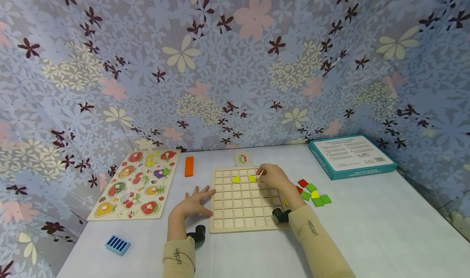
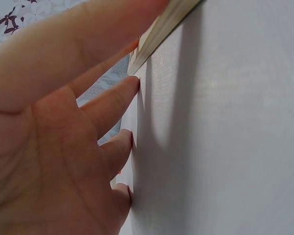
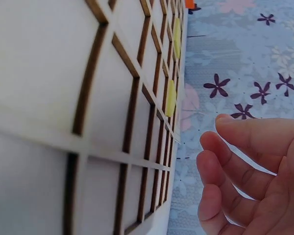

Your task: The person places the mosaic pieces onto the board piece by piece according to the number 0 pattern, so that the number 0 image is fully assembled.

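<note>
A wooden grid board (image 1: 238, 212) lies flat in the middle of the table. Two yellow tiles (image 1: 236, 179) sit in cells near its far edge; the right wrist view shows both yellow pieces (image 3: 170, 99) among the dividers. My right hand (image 1: 273, 178) is over the board's far right part, beside the right-hand yellow tile. Its fingers are loosely bent, thumb near the index finger, and nothing shows between them in the right wrist view. My left hand (image 1: 192, 204) rests at the board's left edge with fingers spread, thumb and a fingertip at the rim.
Loose red, green and yellow tiles (image 1: 318, 201) lie right of the board, partly behind the right forearm. A small pattern card (image 1: 243, 159) lies beyond it. Around stand a fruit puzzle board (image 1: 126, 188), an orange block (image 1: 189, 166), a blue slotted block (image 1: 118, 245) and a teal box (image 1: 352, 155).
</note>
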Available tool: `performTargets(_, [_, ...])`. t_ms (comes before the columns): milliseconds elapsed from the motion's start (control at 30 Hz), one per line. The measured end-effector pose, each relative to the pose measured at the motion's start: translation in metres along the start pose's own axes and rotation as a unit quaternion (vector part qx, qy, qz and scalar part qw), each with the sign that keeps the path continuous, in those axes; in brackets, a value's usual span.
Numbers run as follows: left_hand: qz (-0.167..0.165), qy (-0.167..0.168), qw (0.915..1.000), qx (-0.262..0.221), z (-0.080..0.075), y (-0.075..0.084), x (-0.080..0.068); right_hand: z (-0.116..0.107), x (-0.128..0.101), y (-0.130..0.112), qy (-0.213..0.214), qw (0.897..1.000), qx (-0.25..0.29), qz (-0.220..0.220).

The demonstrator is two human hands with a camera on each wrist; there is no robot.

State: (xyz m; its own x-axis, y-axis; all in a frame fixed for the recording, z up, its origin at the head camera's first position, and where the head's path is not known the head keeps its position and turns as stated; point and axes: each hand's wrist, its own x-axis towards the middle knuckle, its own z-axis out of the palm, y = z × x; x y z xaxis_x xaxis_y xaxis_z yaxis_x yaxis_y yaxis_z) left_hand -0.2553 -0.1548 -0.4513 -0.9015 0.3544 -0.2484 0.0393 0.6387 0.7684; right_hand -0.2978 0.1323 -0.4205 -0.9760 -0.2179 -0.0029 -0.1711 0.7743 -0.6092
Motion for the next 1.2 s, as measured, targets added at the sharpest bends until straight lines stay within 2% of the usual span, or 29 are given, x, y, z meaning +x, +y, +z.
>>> performTargets(233, [-0.015, 0.003, 0.9998, 0.016, 0.003, -0.002, 0.004, -0.004, -0.011, 0.006, 0.006, 1.000, 0.014, -0.001])
performTargets(500, [-0.015, 0.005, 0.9997, 0.019, 0.004, -0.002, 0.004, -0.009, -0.020, 0.016, 0.023, 0.999, 0.022, -0.009])
performTargets(767, [-0.016, 0.009, 0.9996, 0.021, 0.004, -0.002, 0.004, -0.019, -0.028, 0.024, 0.023, 0.999, 0.039, -0.005])
performTargets(933, [-0.017, 0.007, 0.9996, 0.020, 0.004, -0.002, 0.004, -0.025, -0.030, 0.035, 0.018, 0.998, 0.067, 0.003])
performTargets(1200, [-0.014, 0.011, 0.9996, 0.020, 0.004, -0.004, 0.004, -0.030, -0.028, 0.051, 0.026, 0.997, 0.062, 0.033])
